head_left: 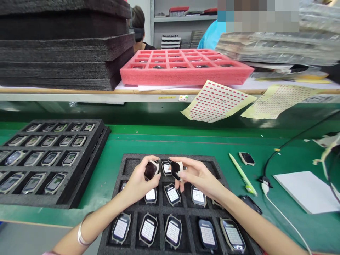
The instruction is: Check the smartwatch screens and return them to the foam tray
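My left hand (pixel 140 180) is closed round a small watch body with a dark screen (pixel 151 169). My right hand (pixel 196 174) pinches a second watch body (pixel 176 169) of the same kind. Both hands hover close together over the far rows of a black foam tray (pixel 186 244) in front of me. Several watch bodies with lit white screens (pixel 172 194) lie in its pockets.
A second black foam tray (pixel 77 193) full of watch bodies sits at the left on the green mat. A green pen (pixel 242 173), a loose watch body (pixel 247 158), a white pad (pixel 308 191) and a cable lie at the right. The shelf above holds a pink tray (pixel 186 76), stacked black foam and sticker sheets (pixel 216 102). A person sits beyond it.
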`<state>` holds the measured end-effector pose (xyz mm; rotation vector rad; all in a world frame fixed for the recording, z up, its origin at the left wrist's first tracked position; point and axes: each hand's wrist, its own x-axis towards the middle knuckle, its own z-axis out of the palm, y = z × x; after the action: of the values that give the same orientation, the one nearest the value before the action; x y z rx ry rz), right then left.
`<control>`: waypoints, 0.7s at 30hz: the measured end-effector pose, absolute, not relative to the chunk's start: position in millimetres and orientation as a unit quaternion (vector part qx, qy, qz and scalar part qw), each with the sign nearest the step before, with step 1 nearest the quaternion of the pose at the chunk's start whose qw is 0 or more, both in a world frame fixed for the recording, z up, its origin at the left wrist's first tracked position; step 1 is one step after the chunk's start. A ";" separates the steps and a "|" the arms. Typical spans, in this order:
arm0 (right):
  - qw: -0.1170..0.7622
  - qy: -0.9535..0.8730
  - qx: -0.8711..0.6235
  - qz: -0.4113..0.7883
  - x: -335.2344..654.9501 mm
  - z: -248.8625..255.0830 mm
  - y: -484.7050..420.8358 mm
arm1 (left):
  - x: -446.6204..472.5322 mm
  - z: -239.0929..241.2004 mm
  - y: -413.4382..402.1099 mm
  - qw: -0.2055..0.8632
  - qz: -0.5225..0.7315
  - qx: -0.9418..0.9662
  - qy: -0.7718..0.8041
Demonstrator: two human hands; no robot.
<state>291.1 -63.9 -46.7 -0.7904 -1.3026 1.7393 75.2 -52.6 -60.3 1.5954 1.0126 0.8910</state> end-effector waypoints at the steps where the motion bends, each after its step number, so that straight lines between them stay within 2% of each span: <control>1: 0.403 -0.515 -0.312 0.689 290.9 -46.6 -63.9 | 75.4 -60.2 -52.7 0.503 0.368 0.661 0.419; 21: 0.408 -0.505 -0.321 0.690 288.6 -46.0 -65.2 | 75.2 -65.2 -52.4 0.458 0.378 0.684 0.424</control>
<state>288.6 -65.2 -46.0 -0.8082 -1.2736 1.7380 75.2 -52.4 -65.2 1.6854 1.0434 0.9320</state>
